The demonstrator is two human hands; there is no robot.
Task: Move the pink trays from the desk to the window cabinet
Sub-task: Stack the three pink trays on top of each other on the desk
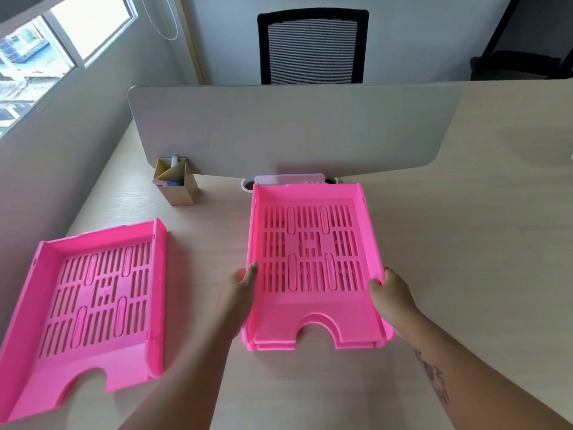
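Note:
A stack of pink slotted trays sits in the middle of the light wooden desk, its cut-out front edge toward me. My left hand grips the top tray's left wall, thumb over the rim. My right hand grips its right wall the same way. A second, single pink tray lies flat at the desk's left edge, apart from both hands.
A grey divider panel stands across the desk behind the stack. A cardboard pen holder sits by its left end, a white object behind the stack. A window is upper left, a black chair beyond the divider.

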